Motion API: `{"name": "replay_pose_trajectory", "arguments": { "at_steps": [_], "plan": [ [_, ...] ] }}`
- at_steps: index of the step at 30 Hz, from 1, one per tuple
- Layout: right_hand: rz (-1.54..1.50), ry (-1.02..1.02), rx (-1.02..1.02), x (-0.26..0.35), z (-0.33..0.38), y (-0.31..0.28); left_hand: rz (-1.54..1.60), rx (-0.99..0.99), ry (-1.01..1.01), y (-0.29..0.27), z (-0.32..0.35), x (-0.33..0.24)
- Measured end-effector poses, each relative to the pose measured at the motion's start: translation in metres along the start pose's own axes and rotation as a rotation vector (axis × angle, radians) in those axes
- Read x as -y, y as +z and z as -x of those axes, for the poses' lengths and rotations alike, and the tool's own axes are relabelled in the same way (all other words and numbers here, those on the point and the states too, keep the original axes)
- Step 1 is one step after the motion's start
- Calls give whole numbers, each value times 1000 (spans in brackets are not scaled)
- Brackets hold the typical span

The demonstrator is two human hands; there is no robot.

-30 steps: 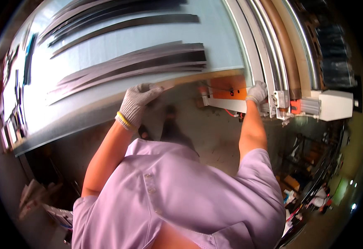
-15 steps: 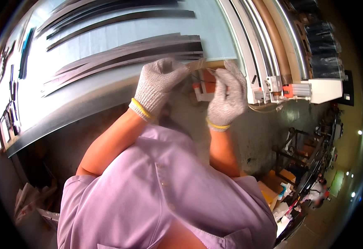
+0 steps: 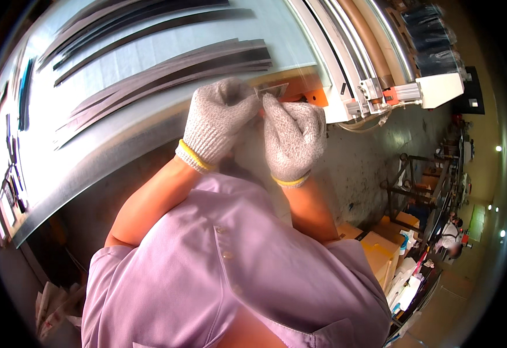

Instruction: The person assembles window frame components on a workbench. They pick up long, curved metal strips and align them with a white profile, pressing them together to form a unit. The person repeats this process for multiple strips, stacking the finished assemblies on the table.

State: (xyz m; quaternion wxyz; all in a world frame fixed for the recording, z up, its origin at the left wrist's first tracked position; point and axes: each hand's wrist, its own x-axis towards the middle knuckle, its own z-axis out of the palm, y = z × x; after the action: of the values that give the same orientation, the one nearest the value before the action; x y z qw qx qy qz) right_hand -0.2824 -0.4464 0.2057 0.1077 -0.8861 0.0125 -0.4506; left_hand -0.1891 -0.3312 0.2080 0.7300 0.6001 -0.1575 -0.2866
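Note:
My left hand point(image 3: 216, 122), in a grey knit glove with a yellow cuff band, is curled with thumb and forefinger pinched together. Close beside it my right hand point(image 3: 294, 139), gloved the same way, pinches towards the left fingertips. Between and just beyond the fingers shows a small, thin, see-through piece point(image 3: 275, 90); its exact kind is too small to make out. Both hands are held above the near edge of a pale worktable. Just past them lie long dark grey flat strips point(image 3: 166, 87), stacked loosely in a fan.
More dark strips point(image 3: 149, 37) lie farther back on the table point(image 3: 282, 40). On the right runs a machine with metal rails point(image 3: 346, 46) and a white end housing point(image 3: 442, 91). An orange part point(image 3: 316, 97) sits by the table corner. Cardboard boxes point(image 3: 378, 252) stand at the lower right.
My right hand has moved left, up to the left hand, and its fingers have folded in. The thin see-through piece was stretched between the hands earlier. The view has shifted slightly.

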Motion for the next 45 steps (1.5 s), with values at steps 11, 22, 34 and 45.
{"name": "replay_pose_trajectory", "arguments": {
  "at_steps": [11,22,34,45],
  "plan": [
    [128,115,-112,-2,13,-26,-16,157,-73,7,8,-6],
    [-177,671,-240,-30,26,-47,70,231,-140,30,2,9],
    [-1285,1111,-156,-40,22,-47,56,419,-207,40,-2,27],
    [-105,424,-180,-26,25,-36,-28,140,-118,42,-1,15]
  ]
}}
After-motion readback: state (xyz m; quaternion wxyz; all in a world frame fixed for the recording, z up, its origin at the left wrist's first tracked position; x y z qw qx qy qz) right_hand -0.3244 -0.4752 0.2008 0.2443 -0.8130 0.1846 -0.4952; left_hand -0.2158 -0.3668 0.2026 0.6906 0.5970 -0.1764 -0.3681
